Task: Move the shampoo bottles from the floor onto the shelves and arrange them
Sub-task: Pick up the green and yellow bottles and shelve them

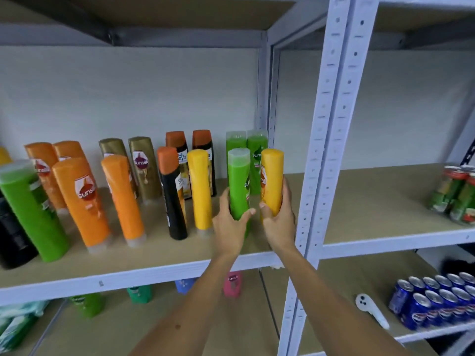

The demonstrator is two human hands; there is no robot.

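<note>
Standing upright side by side at centre frame, a green shampoo bottle (239, 181) and a yellow shampoo bottle (272, 181) sit on the shelf board (159, 255); the left hand (230, 227) curls round the green one, the right hand (279, 222) round the yellow. Left of them run orange, gold, black and yellow bottles (200, 188). Blue cans (434, 301) sit lower right, beyond the white upright post (326, 140).

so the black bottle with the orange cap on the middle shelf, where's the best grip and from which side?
Grip the black bottle round its mid body, from the open shelf front. It stands cap-up, leaning slightly, with an orange bottle to its left and a yellow bottle close on its right, and more bottles behind. The side gaps look tight, so probably pinch front and back rather than across the sides.
</note>
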